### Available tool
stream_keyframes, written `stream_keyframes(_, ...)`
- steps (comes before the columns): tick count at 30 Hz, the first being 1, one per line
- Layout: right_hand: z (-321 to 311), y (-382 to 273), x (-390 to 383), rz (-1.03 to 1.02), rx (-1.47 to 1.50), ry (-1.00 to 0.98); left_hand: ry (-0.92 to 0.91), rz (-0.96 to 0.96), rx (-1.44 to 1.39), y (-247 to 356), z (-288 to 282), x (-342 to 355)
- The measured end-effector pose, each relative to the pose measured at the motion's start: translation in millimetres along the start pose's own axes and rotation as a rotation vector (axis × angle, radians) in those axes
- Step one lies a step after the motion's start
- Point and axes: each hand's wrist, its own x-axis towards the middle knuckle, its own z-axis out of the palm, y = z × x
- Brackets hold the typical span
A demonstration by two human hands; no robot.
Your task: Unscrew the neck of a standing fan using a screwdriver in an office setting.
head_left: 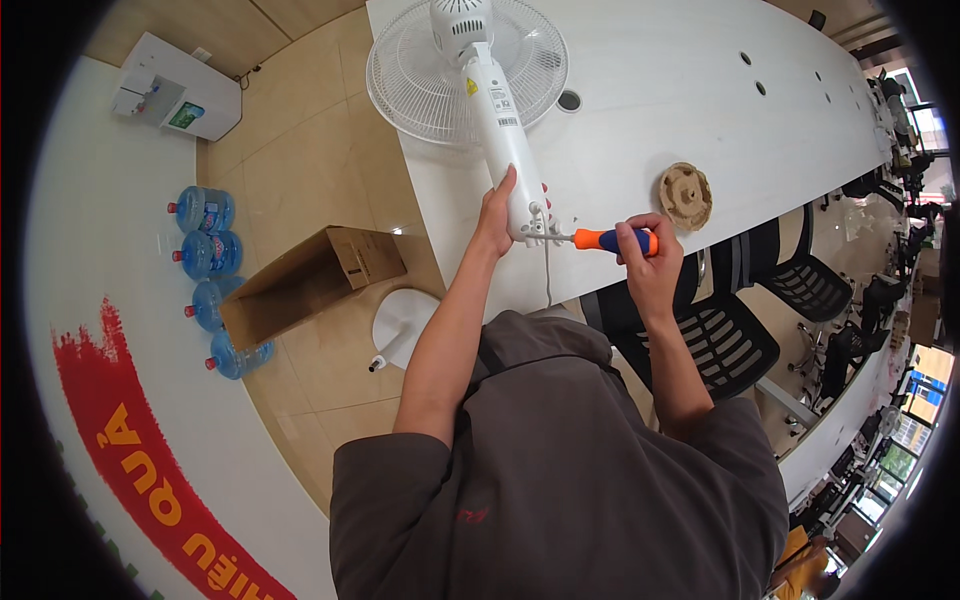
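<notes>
A white fan [489, 100] lies on the white table [630, 100], its wire guard toward the far side and its pole pointing at me. My left hand [497, 212] is closed around the lower part of the pole. My right hand [648, 260] grips an orange and blue screwdriver [607, 240], held sideways with its shaft reaching the fittings at the pole's near end. Whether the tip sits in a screw is too small to tell. A grey cord hangs from that end over the table's edge. A round tan moulded piece [686, 196] lies to the right.
An open cardboard box [358, 262] and a white round base with tube [398, 330] are on the floor at left, near several water bottles [208, 255] and a white appliance [178, 85]. Black chairs [712, 350] line the table's right side. A person in yellow appears at far lower right.
</notes>
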Motion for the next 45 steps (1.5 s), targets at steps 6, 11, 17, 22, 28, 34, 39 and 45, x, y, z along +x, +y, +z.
stream_keyframes(6, 13, -27, -7, -0.359, -0.296, -0.065, -0.068, 0.038, -0.047, -2, -6, -5)
stream_keyframes(11, 25, -39, -13, -0.484, -0.382, -0.135, -0.098, 0.029, -0.116, -5, -15, -3)
stream_keyframes(17, 35, -42, -19, -0.476, -0.441, -0.217, -0.17, -0.028, -0.159, -10, -20, 1)
stream_keyframes(22, 42, -39, -17, -0.531, -0.472, -0.267, -0.19, -0.035, -0.183, -11, -19, -1)
stream_keyframes(28, 53, -56, -13, -0.443, -0.549, -0.395, -0.177, -0.062, -0.185, -15, -24, 0)
stream_keyframes(34, 63, -65, 3, -0.479, -0.609, -0.47, -0.171, -0.055, -0.208, -14, -20, 0)
stream_keyframes(39, 68, -79, 21, -0.444, -0.613, -0.604, -0.126, -0.051, -0.231, -15, -23, 5)
stream_keyframes(45, 67, -89, 27, -0.445, -0.58, -0.81, -0.114, -0.07, -0.261, -23, -26, 9)
